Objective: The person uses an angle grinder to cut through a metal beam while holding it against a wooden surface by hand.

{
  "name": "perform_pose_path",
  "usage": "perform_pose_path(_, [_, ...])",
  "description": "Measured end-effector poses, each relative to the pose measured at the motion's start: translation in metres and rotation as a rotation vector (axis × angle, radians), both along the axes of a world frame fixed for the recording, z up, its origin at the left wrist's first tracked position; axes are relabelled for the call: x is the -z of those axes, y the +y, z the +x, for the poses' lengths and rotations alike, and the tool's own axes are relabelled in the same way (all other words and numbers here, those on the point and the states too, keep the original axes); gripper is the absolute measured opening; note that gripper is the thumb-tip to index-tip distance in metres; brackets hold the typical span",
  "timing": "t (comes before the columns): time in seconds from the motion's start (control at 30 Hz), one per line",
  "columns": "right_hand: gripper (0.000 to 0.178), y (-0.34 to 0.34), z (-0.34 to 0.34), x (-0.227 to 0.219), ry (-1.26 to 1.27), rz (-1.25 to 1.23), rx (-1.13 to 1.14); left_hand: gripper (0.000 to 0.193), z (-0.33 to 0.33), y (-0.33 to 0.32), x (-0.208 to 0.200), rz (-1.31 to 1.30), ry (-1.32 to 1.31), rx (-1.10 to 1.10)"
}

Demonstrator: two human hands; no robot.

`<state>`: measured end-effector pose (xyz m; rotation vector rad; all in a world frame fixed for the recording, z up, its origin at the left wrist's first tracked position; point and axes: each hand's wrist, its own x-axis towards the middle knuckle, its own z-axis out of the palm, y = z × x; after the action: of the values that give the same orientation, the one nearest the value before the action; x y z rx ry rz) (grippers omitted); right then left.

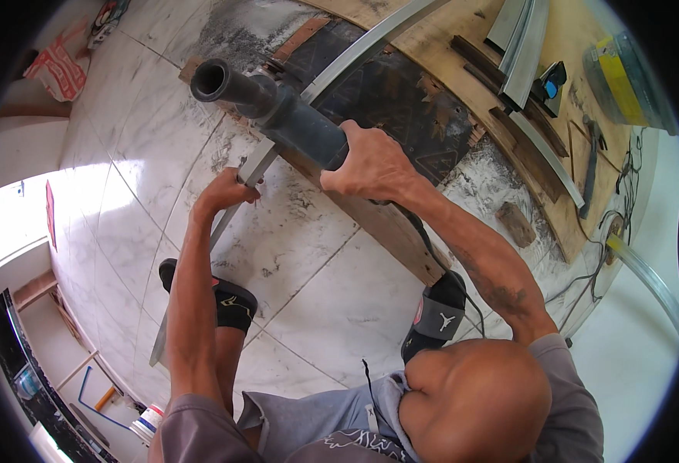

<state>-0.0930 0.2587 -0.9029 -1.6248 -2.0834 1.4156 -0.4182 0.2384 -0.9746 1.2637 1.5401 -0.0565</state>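
Observation:
My right hand (370,162) is wrapped round the near end of a dark grey, corded power tool (297,116). Its body is cylindrical, with a hollow round opening at the far end. The tool lies across a long silvery metal bar (256,166) and hides part of it; its working end cannot be made out. To the left and nearer to me, my left hand (227,189) closes on the bar just below the tool. A wooden beam (378,231) runs beneath the tool on the floor. The bar continues past the tool toward the top.
A worn plywood board (555,204) at the right carries metal profiles (521,65), a hammer (591,166) and dark wood strips. Beyond it stands a clear tub (633,81). Black cables (586,285) trail on the right. A wood offcut (516,224) rests on the dusty tiles. My sandalled feet flank the work.

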Motion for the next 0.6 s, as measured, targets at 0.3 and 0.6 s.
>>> perform_pose_path(0.3, [0.071,0.008,0.005,0.004,-0.037,0.012,0.039,0.062,0.08,-0.019,-0.036,0.816,0.084,-0.252])
perform_pose_path(0.6, [0.065,0.006,0.004,-0.008,-0.012,-0.01,0.015,0.055,0.104,-0.007,-0.038,1.018,-0.088,-0.307])
